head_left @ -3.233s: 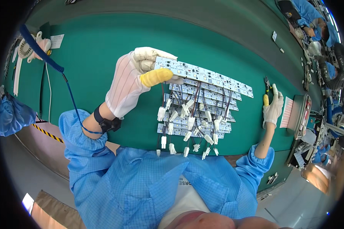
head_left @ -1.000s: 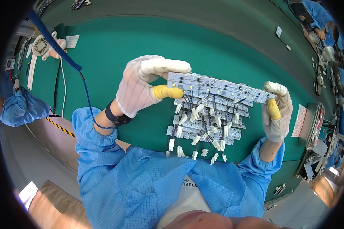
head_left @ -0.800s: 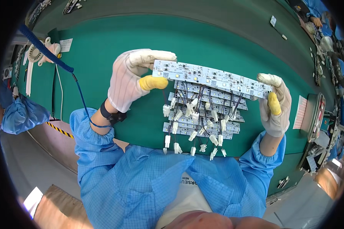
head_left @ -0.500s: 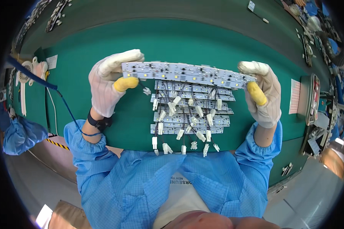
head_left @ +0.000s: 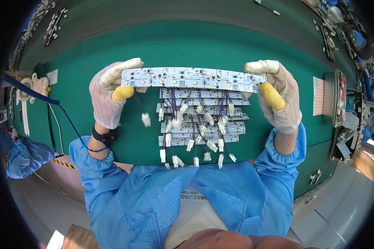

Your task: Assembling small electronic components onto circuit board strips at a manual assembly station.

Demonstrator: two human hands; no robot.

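A long white LED circuit board strip (head_left: 194,79) is raised between my two gloved hands, its small yellow LEDs and dark components facing up. My left hand (head_left: 114,89) pinches its left end with a yellow-tipped thumb and fingers. At the opposite end, my right hand (head_left: 276,93) grips it the same way. A dark wire with a white connector (head_left: 146,120) dangles below the strip near the left end. Underneath, several similar LED strips (head_left: 180,140) lie in rows on the green bench mat, with wires and white connectors (head_left: 212,145) spread over them.
The green mat (head_left: 112,45) covers the bench, with a dark grey belt-like surface (head_left: 174,9) beyond it. At left are a small white fan (head_left: 25,84) and a blue coiled cord (head_left: 33,86) reaching my left wrist. A metal tray (head_left: 334,99) and a red-printed sheet (head_left: 318,96) stand right.
The held strip has shifted slightly left and tilted, so its face shows more brightly. Its connector now hangs lower on the wire. Both hands keep their hold.
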